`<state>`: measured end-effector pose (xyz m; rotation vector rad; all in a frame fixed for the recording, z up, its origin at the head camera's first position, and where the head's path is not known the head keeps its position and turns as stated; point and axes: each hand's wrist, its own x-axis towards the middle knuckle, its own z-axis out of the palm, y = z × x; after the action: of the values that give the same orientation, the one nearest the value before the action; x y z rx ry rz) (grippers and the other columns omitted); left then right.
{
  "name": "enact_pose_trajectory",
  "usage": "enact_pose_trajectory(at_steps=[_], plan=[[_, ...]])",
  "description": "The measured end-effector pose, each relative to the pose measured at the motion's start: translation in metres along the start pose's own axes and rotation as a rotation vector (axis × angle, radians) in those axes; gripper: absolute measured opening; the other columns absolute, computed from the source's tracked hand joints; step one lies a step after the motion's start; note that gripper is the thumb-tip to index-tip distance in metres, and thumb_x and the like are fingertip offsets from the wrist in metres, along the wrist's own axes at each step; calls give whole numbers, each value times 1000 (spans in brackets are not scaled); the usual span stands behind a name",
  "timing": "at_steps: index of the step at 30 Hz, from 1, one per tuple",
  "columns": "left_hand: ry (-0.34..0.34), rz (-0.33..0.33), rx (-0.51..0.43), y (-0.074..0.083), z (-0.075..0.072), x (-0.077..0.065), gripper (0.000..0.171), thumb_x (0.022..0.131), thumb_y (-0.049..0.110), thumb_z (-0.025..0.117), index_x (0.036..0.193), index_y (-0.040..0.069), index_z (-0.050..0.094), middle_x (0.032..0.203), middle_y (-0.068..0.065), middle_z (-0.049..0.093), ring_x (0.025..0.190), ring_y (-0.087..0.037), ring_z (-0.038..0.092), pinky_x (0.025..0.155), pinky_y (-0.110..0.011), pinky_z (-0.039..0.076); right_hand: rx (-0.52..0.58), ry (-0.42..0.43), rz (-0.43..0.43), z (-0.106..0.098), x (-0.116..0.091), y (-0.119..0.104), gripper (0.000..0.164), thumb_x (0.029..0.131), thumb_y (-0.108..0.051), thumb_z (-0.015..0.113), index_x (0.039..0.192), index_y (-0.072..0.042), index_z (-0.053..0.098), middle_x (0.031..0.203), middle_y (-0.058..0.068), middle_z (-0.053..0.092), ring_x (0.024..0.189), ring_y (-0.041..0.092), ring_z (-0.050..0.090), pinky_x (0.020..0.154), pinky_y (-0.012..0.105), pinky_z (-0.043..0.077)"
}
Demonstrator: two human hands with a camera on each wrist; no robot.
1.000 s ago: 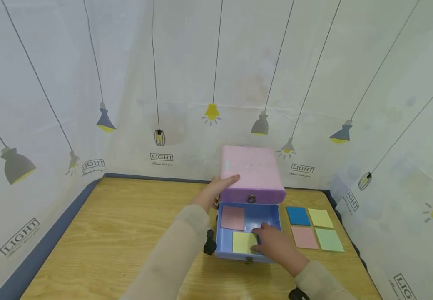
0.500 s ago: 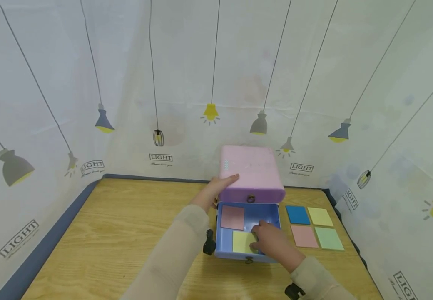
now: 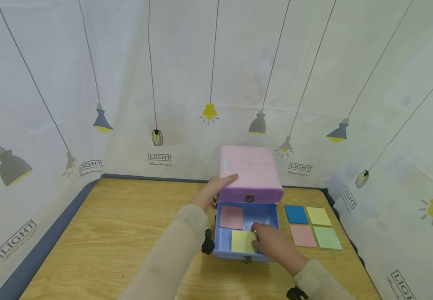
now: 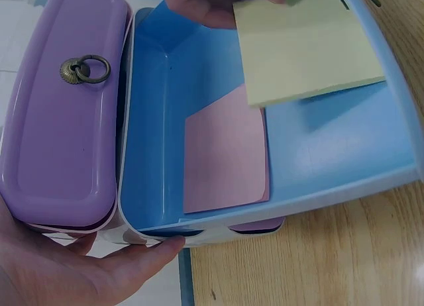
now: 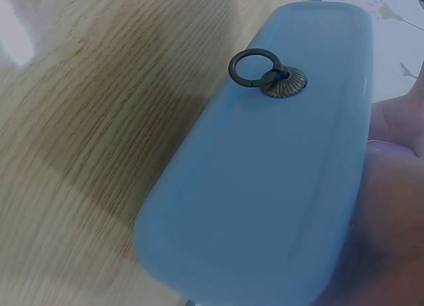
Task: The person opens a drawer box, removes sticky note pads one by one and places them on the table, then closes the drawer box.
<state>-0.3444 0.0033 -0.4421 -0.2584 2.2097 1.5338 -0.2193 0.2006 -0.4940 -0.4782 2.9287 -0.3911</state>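
In the head view, a small two-tier drawer box [image 3: 252, 168] has a pink-purple top tier and a blue lower drawer [image 3: 259, 211] pulled out. My left hand [image 3: 213, 191] holds the box's left side, thumb on the top; the left wrist view shows its fingers along the side. My right hand [image 3: 274, 242] reaches into the drawer and pinches the edge of a yellow sticky note pad [image 4: 305, 51], which sits tilted near the drawer's front. A pink sticky note pad [image 4: 226, 153] lies flat in the back left of the drawer. Some right fingertips are hidden.
Right of the box, blue [image 3: 296, 214], yellow [image 3: 319, 216], pink [image 3: 302, 236] and green sticky note pads [image 3: 327, 238] lie on the wooden table [image 3: 126, 225]. Ring pulls [image 5: 268, 74] hang on the tiers' fronts. A lamp-patterned cloth encloses the table's back and sides.
The right hand and the yellow pad have barely moved within the drawer. The left hand stays at the box. The whole view has shifted slightly.
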Motion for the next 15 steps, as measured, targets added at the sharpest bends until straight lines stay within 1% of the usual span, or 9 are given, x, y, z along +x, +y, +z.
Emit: enact_pose_trajectory(at_steps=[2,4,8,12,15], plan=[[-1,-3,10,0,0,0,110,74,75,63,150,5,26,128,-27,48,108,-46,53,78,-57,51,39,7,-20,-1,-4,0,28,86,-14,75,106,-6,58,75,-2,59,62,13,52,54,32,45],[-2,-3,13,0,0,0,110,74,75,63,150,5,25,129,-26,48,108,-46,53,78,-57,51,80,9,-47,-2,-8,1,24,88,-12,72,103,-8,54,67,-4,50,55,11,43,48,28,37],[3,6,0,1,-1,-3,109,76,73,62,151,4,23,132,-28,45,112,-46,51,80,-60,50,120,11,-137,-3,-13,4,22,91,-10,67,96,-11,46,60,-7,37,51,6,32,47,23,27],[11,7,4,3,0,-6,109,78,73,62,151,3,22,134,-29,44,113,-46,50,82,-60,50,136,35,-217,-5,-17,5,24,92,-9,66,92,-13,43,61,-8,32,54,4,29,49,23,24],[11,3,13,3,0,-7,110,77,73,61,152,3,21,133,-29,44,112,-46,51,83,-60,50,132,77,-234,-7,-21,6,24,92,-9,67,91,-15,44,63,-10,37,55,4,31,49,23,28]])
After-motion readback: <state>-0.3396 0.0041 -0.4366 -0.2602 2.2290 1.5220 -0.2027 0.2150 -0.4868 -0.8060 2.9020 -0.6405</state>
